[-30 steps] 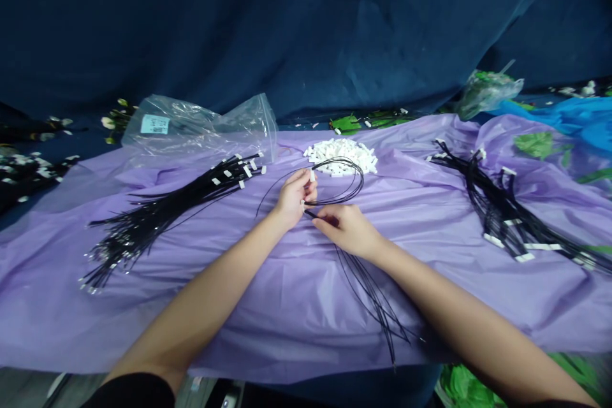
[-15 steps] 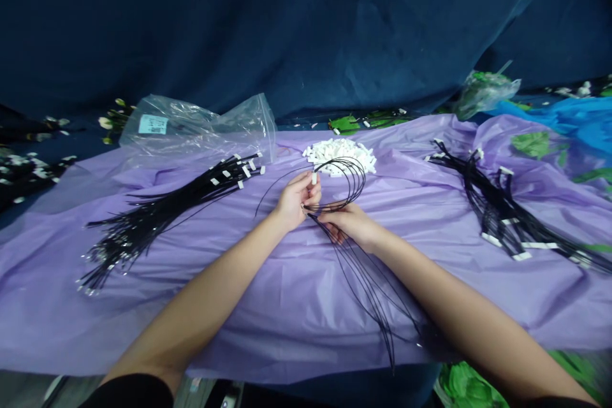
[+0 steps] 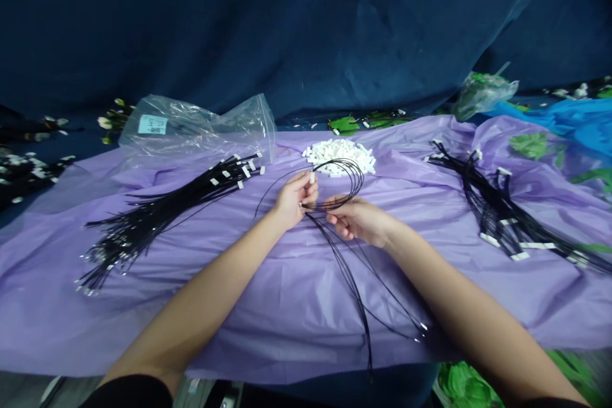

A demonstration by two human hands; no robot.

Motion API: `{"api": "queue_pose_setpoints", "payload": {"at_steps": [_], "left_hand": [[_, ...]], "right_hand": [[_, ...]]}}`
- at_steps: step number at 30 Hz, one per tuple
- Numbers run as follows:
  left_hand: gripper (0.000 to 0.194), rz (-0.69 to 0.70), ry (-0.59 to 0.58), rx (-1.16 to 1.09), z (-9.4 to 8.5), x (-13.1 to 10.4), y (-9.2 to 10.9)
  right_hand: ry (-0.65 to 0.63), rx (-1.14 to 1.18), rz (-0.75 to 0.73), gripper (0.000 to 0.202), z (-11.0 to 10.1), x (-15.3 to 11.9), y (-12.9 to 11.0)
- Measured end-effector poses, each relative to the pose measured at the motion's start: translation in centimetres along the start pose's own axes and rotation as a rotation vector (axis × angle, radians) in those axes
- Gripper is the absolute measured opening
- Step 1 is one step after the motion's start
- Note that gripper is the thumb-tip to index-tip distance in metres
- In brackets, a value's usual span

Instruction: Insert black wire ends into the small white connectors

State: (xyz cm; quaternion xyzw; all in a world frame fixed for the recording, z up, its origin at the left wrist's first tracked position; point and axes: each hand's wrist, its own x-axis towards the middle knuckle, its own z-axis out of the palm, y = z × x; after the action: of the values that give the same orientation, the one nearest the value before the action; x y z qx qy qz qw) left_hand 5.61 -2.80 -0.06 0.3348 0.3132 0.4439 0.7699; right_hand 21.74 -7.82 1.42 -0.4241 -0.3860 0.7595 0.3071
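Note:
My left hand [image 3: 292,201] is closed around a bunch of thin black wires [image 3: 362,180], with a white connector [image 3: 312,176] sticking up at its fingertips. From that connector the wires curve round to the right in a loop and come back into the palm side. My right hand [image 3: 364,222] pinches the lower run of the loop between thumb and forefinger, its other fingers curled. Loose wire ends hang down below both hands towards the front edge. Just beyond the loop lies a pile of small white connectors [image 3: 337,152].
A thick bundle of black wires [image 3: 162,210] with white connectors lies at left, and another bundle [image 3: 497,197] at right. Behind the left one is a clear plastic bag [image 3: 191,124]. Purple sheeting [image 3: 268,306] covers the table. Green leaves [image 3: 530,145] and blue plastic [image 3: 574,120] sit at far right.
My right hand has shifted slightly right and up along the wires, away from my left hand. The hanging wires have swung left and drawn closer together, while a few stay apart at right.

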Motion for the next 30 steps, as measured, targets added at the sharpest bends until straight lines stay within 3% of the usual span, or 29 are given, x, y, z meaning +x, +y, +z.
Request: {"api": "queue_pose_setpoints", "payload": {"at_steps": [5, 10, 15, 19, 22, 24, 27, 30], "left_hand": [[0.015, -0.006, 0.068, -0.033, -0.6, 0.4, 0.4], [0.016, -0.010, 0.115, -0.039, -0.7, 0.5, 0.7], [0.015, -0.004, 0.124, -0.009, -0.5, 0.4, 0.6], [0.015, 0.015, 0.128, 0.029, -0.3, 0.3, 0.3], [0.017, 0.040, 0.148, 0.053, -0.1, 0.3, 0.0], [0.019, 0.054, 0.157, 0.068, -0.1, 0.4, -0.1], [0.020, 0.054, 0.135, 0.123, -0.1, 0.3, -0.3], [0.020, 0.055, 0.090, 0.175, 0.0, 0.3, -0.4]], "right_hand": [[-0.020, 0.103, -0.062, 0.020, -2.3, -1.7, -2.2], [-0.031, 0.104, -0.312, 0.026, -3.6, -3.3, -3.3], [0.122, 0.083, -0.626, 0.023, -3.8, -3.5, -3.6], [0.153, -0.134, -0.850, 0.025, -3.9, -4.1, -3.9], [0.007, -0.351, -0.838, 0.025, -3.8, -4.7, -3.8], [-0.052, -0.341, -0.767, 0.026, -3.6, -4.8, -3.5], [0.024, -0.225, -0.706, 0.032, -3.1, -4.2, -2.9], [0.208, -0.282, -0.686, 0.022, -2.8, -3.2, -2.4]]}}
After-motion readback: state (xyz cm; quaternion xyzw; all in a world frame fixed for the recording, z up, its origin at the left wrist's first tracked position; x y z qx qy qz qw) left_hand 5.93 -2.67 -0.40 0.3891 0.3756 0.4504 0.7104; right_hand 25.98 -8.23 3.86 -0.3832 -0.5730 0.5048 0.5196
